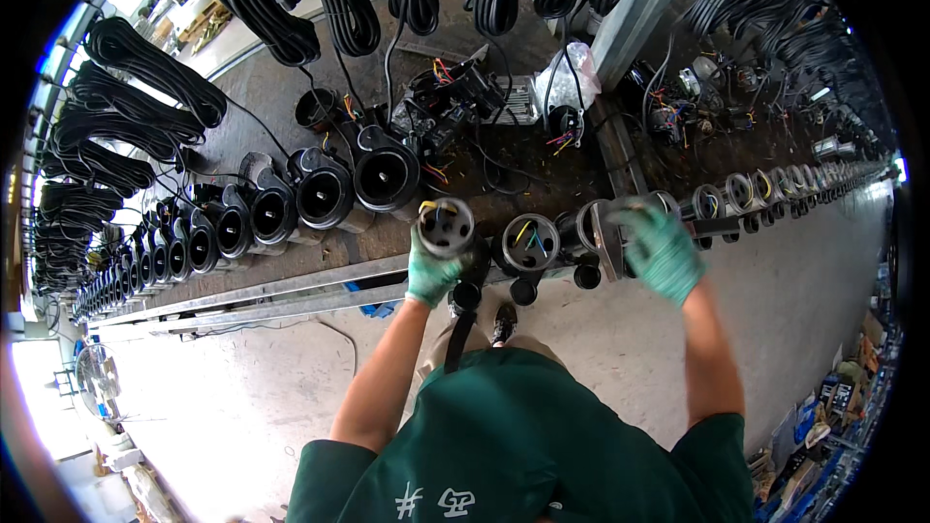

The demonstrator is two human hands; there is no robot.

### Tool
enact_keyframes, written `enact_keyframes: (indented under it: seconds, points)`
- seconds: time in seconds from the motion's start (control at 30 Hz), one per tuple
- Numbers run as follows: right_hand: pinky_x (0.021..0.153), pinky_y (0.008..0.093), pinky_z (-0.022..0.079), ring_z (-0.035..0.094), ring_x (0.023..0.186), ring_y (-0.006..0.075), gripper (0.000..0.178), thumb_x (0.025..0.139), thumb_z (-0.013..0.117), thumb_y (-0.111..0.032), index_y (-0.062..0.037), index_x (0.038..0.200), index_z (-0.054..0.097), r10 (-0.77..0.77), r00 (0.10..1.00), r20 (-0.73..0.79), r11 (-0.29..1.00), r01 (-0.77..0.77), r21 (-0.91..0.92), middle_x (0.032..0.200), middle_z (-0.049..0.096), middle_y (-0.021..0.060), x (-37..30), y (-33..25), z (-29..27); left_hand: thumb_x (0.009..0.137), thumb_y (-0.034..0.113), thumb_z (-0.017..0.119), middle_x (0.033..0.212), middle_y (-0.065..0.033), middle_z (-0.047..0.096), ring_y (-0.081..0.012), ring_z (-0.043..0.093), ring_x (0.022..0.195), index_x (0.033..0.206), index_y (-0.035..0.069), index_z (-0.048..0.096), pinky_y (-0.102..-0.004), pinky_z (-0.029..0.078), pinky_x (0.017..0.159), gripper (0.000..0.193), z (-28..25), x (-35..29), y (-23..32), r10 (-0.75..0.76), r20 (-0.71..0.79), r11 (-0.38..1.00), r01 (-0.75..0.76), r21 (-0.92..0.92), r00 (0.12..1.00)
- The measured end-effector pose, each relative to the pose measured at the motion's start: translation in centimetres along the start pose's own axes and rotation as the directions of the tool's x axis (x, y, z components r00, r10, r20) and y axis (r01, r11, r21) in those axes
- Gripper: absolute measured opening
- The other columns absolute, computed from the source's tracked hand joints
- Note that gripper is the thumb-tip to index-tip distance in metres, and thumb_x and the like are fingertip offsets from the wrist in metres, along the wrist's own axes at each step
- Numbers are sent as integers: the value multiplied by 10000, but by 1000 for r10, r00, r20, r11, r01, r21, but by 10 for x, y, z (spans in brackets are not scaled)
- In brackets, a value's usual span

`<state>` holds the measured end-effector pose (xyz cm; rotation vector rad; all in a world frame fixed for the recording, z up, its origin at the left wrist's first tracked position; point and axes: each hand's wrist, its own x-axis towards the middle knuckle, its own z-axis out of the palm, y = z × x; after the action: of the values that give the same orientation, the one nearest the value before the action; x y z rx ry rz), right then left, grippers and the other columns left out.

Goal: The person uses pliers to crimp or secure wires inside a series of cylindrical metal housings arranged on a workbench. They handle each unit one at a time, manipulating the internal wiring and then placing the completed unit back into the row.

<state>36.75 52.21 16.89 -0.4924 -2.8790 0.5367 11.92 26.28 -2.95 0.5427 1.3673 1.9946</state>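
Note:
In a green-coated glove, my left hand [432, 269] is closed round the side of a round motor housing [446, 242]. The housing tilts its open end up, showing a grey inner face with dark holes and yellow wires. Just right of it, another motor housing [529, 257] with yellow and blue wires sits on the bench edge. My right hand [663, 252], gloved the same way, is beside an upright grey metal plate [606, 247] and the housings further right. Motion smears its fingers, so whether it grips anything is unclear.
Black housings with a centre shaft [382, 177] line the bench edge to the left. Coiled black cables [334, 0] hang above. Loose motor parts [450, 97], a plastic bag [570, 77] and a metal post [644, 10] stand further back. A fan [97, 381] is at far left.

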Motion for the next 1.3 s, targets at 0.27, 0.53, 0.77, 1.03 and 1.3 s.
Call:
enact_keyframes:
  seconds: [0.27,0.53,0.77,1.03,1.3]
  points:
    - [1261,618,168,480,1431,420,428,990,501,-181,23,1351,605,-65,850,523,843,327,-427,1461,583,232,72,-149,167,790,87,905,1292,-125,632,-217,632,1143,1400,38,365,-373,553,961,817,2,74,-18,-198,-212,951,240,194,957]
    - [1259,600,191,599,1306,396,438,954,593,-216,10,1329,585,-7,761,648,899,289,-329,1297,674,262,101,-154,182,808,117,898,1232,-140,658,-221,658,1066,1357,28,416,-384,576,893,737,-19,82,-45,-202,-155,978,208,28,967]
    - [1237,581,255,628,1262,404,418,952,606,-243,-3,1293,594,7,894,449,913,177,-366,1302,661,282,88,-158,217,849,159,879,1114,-79,685,-177,662,922,1316,38,505,-343,571,776,610,-31,88,-36,-325,-87,942,331,62,942]
    - [933,483,559,705,1081,373,379,916,636,-203,-41,1254,578,16,885,466,1000,-21,5,1247,670,179,115,-182,124,1042,242,623,1332,-101,648,-249,626,1211,1417,104,507,-452,552,994,417,-21,12,-52,-94,234,782,218,-584,968]
    - [1014,491,528,631,1209,432,527,972,582,-194,-40,1464,478,170,881,442,969,-231,88,1371,558,284,165,-157,154,927,818,474,1408,-131,638,-352,624,1248,1490,154,510,-592,522,994,871,8,-21,39,-694,315,346,684,-642,647]
